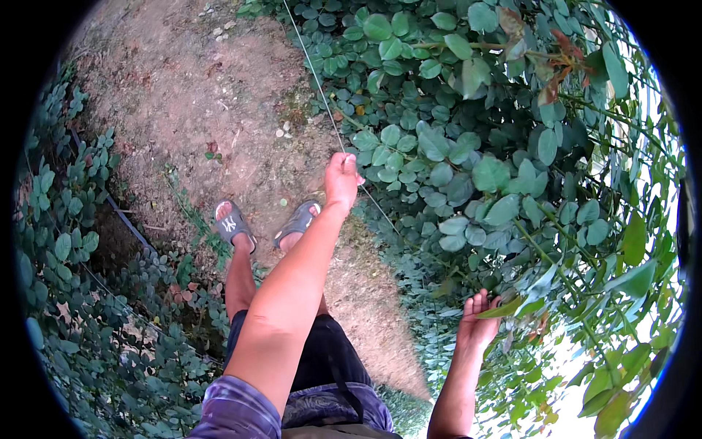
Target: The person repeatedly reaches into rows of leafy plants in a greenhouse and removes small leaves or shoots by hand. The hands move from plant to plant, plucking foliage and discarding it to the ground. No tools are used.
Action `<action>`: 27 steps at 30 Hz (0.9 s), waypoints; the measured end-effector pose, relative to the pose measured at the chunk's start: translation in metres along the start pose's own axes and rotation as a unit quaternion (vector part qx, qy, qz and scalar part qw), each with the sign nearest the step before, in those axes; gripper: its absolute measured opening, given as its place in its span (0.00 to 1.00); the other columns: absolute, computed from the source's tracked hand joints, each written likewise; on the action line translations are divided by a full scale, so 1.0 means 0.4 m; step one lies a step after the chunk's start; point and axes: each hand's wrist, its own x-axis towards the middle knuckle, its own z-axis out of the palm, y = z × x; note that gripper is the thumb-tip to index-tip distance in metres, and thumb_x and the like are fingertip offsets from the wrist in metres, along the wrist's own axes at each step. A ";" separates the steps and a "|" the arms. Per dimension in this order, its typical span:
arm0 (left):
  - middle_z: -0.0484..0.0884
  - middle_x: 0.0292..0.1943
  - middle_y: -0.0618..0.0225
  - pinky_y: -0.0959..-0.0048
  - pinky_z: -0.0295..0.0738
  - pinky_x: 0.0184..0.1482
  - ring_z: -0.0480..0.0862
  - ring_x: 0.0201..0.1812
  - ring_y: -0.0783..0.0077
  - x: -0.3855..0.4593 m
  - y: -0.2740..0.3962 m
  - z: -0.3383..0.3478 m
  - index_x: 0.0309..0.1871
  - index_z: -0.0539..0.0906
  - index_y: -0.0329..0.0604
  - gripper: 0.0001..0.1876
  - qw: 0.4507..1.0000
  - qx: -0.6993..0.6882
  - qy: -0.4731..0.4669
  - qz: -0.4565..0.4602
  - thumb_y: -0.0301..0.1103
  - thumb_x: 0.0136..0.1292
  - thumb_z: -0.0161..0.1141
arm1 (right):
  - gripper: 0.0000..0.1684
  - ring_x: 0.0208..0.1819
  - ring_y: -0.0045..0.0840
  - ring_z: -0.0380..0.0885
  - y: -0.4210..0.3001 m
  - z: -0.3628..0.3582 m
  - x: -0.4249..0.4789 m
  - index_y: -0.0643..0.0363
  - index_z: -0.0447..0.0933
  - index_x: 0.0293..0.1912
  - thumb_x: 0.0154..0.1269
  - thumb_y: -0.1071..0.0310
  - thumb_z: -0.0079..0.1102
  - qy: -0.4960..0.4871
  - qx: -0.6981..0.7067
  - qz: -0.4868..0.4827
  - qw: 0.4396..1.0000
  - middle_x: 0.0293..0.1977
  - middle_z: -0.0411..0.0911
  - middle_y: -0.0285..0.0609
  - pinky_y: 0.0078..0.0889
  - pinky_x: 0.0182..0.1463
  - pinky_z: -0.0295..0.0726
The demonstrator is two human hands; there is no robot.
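A thin, pale wire or cord [313, 68] runs along the edge of the leafy row on the right. My left hand [341, 180] is closed around it, and the line comes out on both sides of the fist. Lower right, my right hand [478, 324] is at the side of the rose-like bushes [491, 175], palm turned up and fingers extended. A yellow-green leaf [502, 309] crosses in front of its fingers. Nothing shows in that palm; foliage partly hides the fingertips.
A bare dirt path [208, 104] lies between two planted rows. My feet stand on it in grey clogs [233, 222]. Bushes [71, 230] line the left side, where a dark hose or pipe [129, 219] lies low. Leafy stems [548, 258] lean in from the right.
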 end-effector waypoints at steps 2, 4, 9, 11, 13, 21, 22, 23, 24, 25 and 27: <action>0.76 0.26 0.73 0.73 0.77 0.28 0.74 0.22 0.79 0.017 -0.010 0.036 0.48 0.79 0.38 0.09 0.999 -0.002 0.011 0.037 0.35 0.83 0.55 | 0.19 0.46 0.28 0.82 -0.002 0.019 -0.041 0.53 0.71 0.65 0.84 0.56 0.53 -0.004 0.023 0.000 1.000 0.53 0.82 0.44 0.37 0.51 0.85; 0.84 0.38 0.66 0.71 0.81 0.40 0.83 0.37 0.72 0.002 -0.004 0.096 0.54 0.78 0.36 0.09 0.999 -0.032 0.008 0.037 0.20 0.74 0.54 | 0.17 0.47 0.29 0.83 0.005 -0.014 -0.042 0.54 0.72 0.64 0.85 0.58 0.51 -0.030 0.047 -0.013 0.998 0.53 0.82 0.44 0.38 0.52 0.85; 0.88 0.55 0.60 0.69 0.78 0.59 0.85 0.55 0.67 0.000 -0.007 0.144 0.62 0.78 0.36 0.19 0.999 -0.039 -0.007 0.031 0.17 0.69 0.55 | 0.18 0.49 0.29 0.83 0.021 -0.160 0.079 0.58 0.76 0.62 0.87 0.59 0.46 0.054 0.123 0.046 0.990 0.53 0.82 0.39 0.40 0.54 0.88; 0.89 0.54 0.60 0.68 0.77 0.59 0.85 0.55 0.67 0.020 -0.006 0.165 0.61 0.79 0.36 0.16 1.000 -0.014 -0.021 -0.007 0.21 0.72 0.56 | 0.18 0.56 0.30 0.84 0.016 -0.202 0.136 0.56 0.76 0.60 0.88 0.57 0.41 -0.023 0.166 0.070 0.983 0.53 0.83 0.43 0.43 0.61 0.87; 0.88 0.50 0.68 0.72 0.75 0.51 0.82 0.49 0.75 -0.020 0.056 0.236 0.63 0.82 0.38 0.16 0.998 0.038 -0.038 -0.043 0.29 0.77 0.55 | 0.20 0.53 0.31 0.86 0.006 -0.148 0.121 0.60 0.75 0.60 0.88 0.56 0.42 0.001 0.149 0.023 0.989 0.54 0.84 0.45 0.44 0.61 0.87; 0.87 0.61 0.52 0.64 0.77 0.65 0.86 0.62 0.64 -0.088 0.082 0.181 0.69 0.81 0.41 0.20 0.959 0.254 -0.108 0.060 0.33 0.78 0.54 | 0.21 0.53 0.29 0.84 -0.051 -0.001 0.171 0.59 0.68 0.68 0.83 0.62 0.55 -0.045 0.154 0.038 0.986 0.58 0.82 0.45 0.37 0.57 0.87; 0.86 0.63 0.50 0.64 0.77 0.66 0.86 0.63 0.61 -0.148 0.083 0.161 0.70 0.80 0.42 0.20 0.959 0.251 -0.104 0.082 0.31 0.77 0.55 | 0.26 0.54 0.30 0.84 -0.043 0.006 0.165 0.58 0.64 0.72 0.83 0.63 0.55 -0.028 0.140 0.022 0.990 0.60 0.80 0.46 0.37 0.57 0.87; 0.86 0.64 0.49 0.64 0.77 0.67 0.85 0.65 0.59 -0.220 0.082 0.134 0.71 0.80 0.43 0.21 0.958 0.247 -0.101 0.101 0.30 0.77 0.56 | 0.31 0.55 0.30 0.83 -0.039 0.006 0.154 0.58 0.60 0.77 0.82 0.64 0.54 -0.008 0.124 0.007 0.992 0.63 0.78 0.47 0.38 0.57 0.86; 0.85 0.64 0.49 0.66 0.78 0.67 0.86 0.64 0.59 -0.287 0.085 0.088 0.71 0.79 0.44 0.22 0.970 0.204 -0.107 0.073 0.27 0.75 0.58 | 0.33 0.56 0.30 0.83 -0.041 0.003 0.144 0.58 0.57 0.79 0.82 0.65 0.54 -0.003 0.127 0.010 0.992 0.64 0.77 0.47 0.38 0.58 0.86; 0.86 0.64 0.50 0.68 0.79 0.65 0.87 0.63 0.61 -0.315 0.037 0.005 0.69 0.80 0.41 0.21 0.978 0.174 -0.097 0.066 0.26 0.74 0.60 | 0.35 0.56 0.30 0.82 -0.045 0.023 0.138 0.58 0.54 0.80 0.82 0.66 0.54 -0.012 0.129 0.014 0.991 0.65 0.76 0.48 0.38 0.58 0.86; 0.88 0.46 0.66 0.67 0.82 0.50 0.87 0.45 0.70 -0.363 -0.116 -0.215 0.60 0.82 0.37 0.12 0.974 0.217 -0.050 0.029 0.25 0.78 0.54 | 0.39 0.57 0.32 0.82 -0.061 0.062 0.121 0.57 0.49 0.82 0.81 0.67 0.54 -0.049 0.125 0.025 0.991 0.67 0.74 0.48 0.39 0.58 0.85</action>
